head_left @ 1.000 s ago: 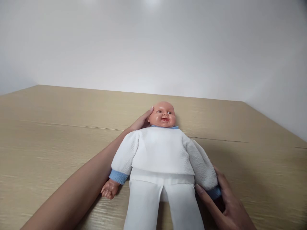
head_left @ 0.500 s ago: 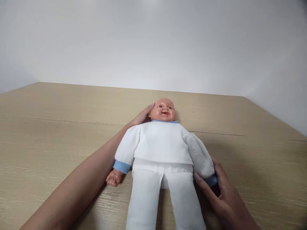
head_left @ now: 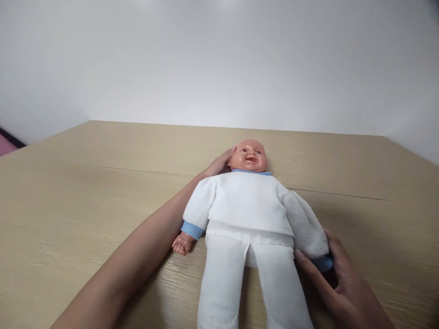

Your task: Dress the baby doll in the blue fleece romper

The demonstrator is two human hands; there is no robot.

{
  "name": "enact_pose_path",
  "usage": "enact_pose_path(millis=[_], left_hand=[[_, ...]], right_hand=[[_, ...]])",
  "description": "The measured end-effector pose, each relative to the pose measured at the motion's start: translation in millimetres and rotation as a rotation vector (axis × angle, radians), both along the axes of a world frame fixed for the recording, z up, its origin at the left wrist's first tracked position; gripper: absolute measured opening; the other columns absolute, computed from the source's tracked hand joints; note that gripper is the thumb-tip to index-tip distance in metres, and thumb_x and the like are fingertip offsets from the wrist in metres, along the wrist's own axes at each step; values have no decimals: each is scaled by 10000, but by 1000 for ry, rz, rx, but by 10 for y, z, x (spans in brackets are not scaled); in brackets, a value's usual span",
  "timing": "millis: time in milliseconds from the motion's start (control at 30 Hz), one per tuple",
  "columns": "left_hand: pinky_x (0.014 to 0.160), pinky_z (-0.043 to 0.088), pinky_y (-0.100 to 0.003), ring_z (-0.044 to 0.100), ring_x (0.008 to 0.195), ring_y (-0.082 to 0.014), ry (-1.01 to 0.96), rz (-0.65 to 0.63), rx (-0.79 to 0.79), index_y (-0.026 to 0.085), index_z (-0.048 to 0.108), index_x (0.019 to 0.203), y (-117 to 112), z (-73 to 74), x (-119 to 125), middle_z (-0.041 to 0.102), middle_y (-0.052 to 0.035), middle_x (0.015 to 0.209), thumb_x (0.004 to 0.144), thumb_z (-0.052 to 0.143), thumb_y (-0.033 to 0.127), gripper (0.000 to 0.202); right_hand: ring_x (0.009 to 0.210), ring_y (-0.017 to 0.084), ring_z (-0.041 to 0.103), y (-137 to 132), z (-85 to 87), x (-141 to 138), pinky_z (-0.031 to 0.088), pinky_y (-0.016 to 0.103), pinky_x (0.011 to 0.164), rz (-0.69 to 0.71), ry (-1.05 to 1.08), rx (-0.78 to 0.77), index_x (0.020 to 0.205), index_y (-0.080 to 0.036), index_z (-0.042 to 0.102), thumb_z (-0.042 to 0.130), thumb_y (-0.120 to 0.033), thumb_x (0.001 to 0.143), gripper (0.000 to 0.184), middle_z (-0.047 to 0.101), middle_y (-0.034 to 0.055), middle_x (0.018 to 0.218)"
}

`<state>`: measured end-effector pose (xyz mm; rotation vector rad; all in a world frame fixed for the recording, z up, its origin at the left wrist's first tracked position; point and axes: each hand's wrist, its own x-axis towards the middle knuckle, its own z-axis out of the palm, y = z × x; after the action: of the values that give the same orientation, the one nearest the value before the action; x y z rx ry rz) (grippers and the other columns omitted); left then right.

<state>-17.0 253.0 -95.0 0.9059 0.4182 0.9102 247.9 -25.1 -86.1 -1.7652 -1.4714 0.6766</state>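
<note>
A bald baby doll lies on its back, wearing a white fleece top with blue collar and cuffs and white trousers. Its feet fall below the lower edge of the view. My left hand cups the side of the doll's head, thumb against the temple; the other fingers are hidden behind it. At the doll's other side, my right hand grips around the sleeve near the cuff, its thumb touching the hip. The doll's hand on that side is mostly out of sight.
The doll rests on a light wooden table with a thin seam running across it. Beyond its far edge stands a pale wall. Something pink with a dark border shows at the left edge.
My view has turned left, so doll and hands sit farther right in the picture, and the pink thing has come into sight. Both hands keep their places on the doll.
</note>
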Motion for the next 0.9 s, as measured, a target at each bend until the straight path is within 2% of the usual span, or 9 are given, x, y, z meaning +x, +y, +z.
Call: enact_pose_path(millis=[167,333,400,533,633,767,833,900], left_hand=[[1285,388,-543,649,1392,-374,14,-28,9,140,681,1438,3,-2,6,751,-188,1387,1023,640,610,629],[1274,395,-568,624,1416,-402,40,-17,17,125,685,1422,39,-49,-13,731,-213,1409,1000,653,634,661],[1287,387,-552,581,1466,-396,66,45,12,146,691,1412,90,-86,-78,694,-200,1474,993,670,607,623],[1332,341,-469,432,1599,-310,117,273,-10,231,658,1445,88,-122,-334,527,-124,1670,999,665,539,542],[1349,305,-448,384,1626,-280,115,336,5,231,590,1516,-201,-107,-558,443,-121,1728,1010,628,525,587],[1336,334,-476,450,1585,-308,159,367,60,241,606,1513,-913,-91,-797,514,-103,1684,1004,630,537,590],[1329,344,-447,493,1552,-311,278,468,111,232,660,1456,-1262,-78,-890,590,-106,1620,987,656,566,575],[1305,379,-436,531,1519,-307,370,579,126,222,685,1408,-1571,-38,-968,622,-121,1582,968,686,558,554]], right_hand=[[1235,448,719,12,-21,19,641,590,951,-21,-12,-39,1420,-336,592,652,-823,802,790,732,125,1407],[1204,428,717,29,24,-8,603,592,992,5,-22,-37,1426,-320,569,655,-805,829,773,732,132,1374],[1193,412,718,39,32,-25,587,580,1019,18,-30,-10,1441,-294,552,671,-766,853,763,730,141,1363],[1245,379,706,64,-6,-52,580,546,1067,58,2,89,1534,-244,485,708,-660,891,798,684,168,1446],[1285,377,700,68,-73,-49,574,564,1097,88,70,156,1586,-240,434,750,-612,884,855,657,182,1497],[1421,390,620,-39,-174,-12,480,625,1212,105,141,211,1625,-232,364,809,-585,846,964,565,206,1603],[1499,379,554,-209,-201,9,440,617,1255,129,213,220,1653,-217,297,818,-574,843,1027,500,233,1652],[1553,361,497,-500,-191,25,401,604,1290,145,262,212,1664,-212,260,806,-565,863,1032,468,244,1670]])
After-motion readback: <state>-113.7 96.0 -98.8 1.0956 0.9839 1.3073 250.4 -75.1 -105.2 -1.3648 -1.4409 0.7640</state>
